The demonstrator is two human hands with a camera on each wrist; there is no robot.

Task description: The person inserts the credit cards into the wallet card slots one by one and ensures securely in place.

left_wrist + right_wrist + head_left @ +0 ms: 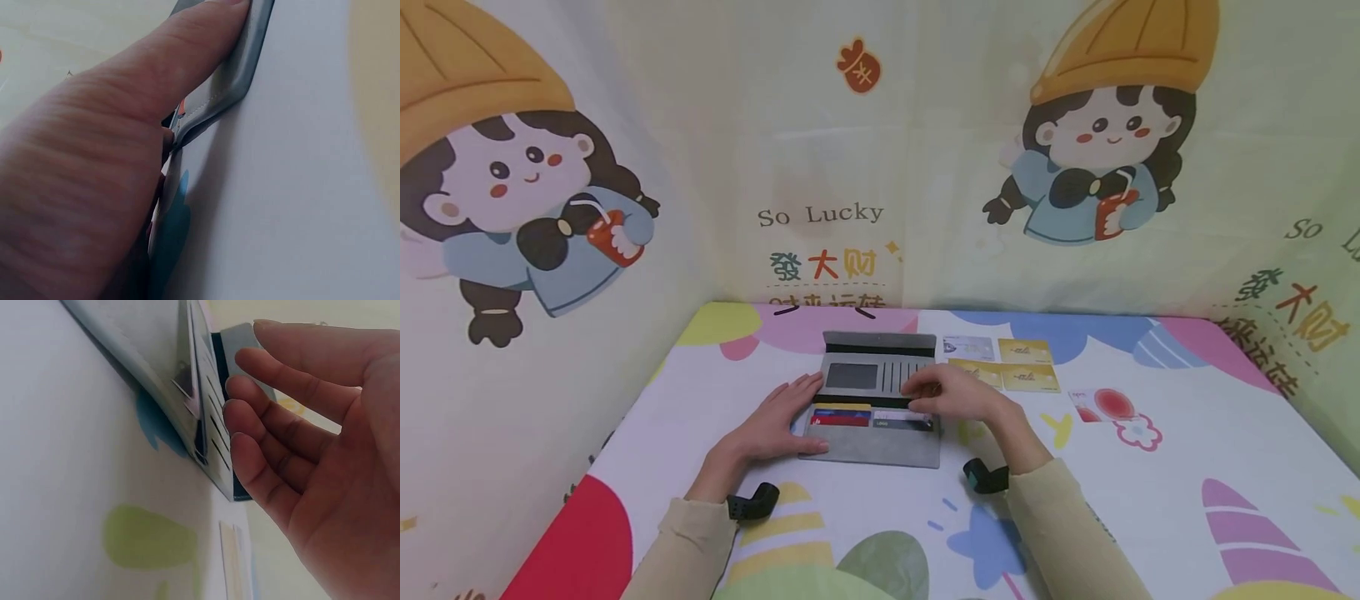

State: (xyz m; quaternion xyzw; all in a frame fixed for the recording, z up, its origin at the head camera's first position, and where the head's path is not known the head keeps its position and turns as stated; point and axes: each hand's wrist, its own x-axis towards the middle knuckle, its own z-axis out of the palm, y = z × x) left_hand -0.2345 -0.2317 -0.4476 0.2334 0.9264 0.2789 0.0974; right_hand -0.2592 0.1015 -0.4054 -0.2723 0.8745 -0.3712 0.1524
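1. Nearest are two beige sleeves (692, 542), with a small black camera (756, 502) at each wrist.
2. The left hand (771, 425) lies along the wallet's left side, thumb on the near corner; its grip is spread, steadying rather than clasping. If that thumb slipped, the wallet could skid or fold up, since its near edge looks slightly raised off the bench (865, 500).
3. The right hand (951, 393) hovers by the slots, its grip loosely curved, thumb apart from the fingers, nothing visible between them. A careless brush could knock a pocketed card askew (the slots look narrow).
4. The wallet (865, 450) sits unfolded on the bench between the hands: smooth grey, dark along the fold, with a window (852, 376) and slots beyond. Its near pockets hold overlapping pocketed cards (840, 421), blue and red showing at left.
5. Farther right lie four loose cards (1032, 379), three gold and one silvery, plus a red-and-white card (1093, 405) apart.
6. Behind hangs a cartoon-printed backdrop (947, 167).
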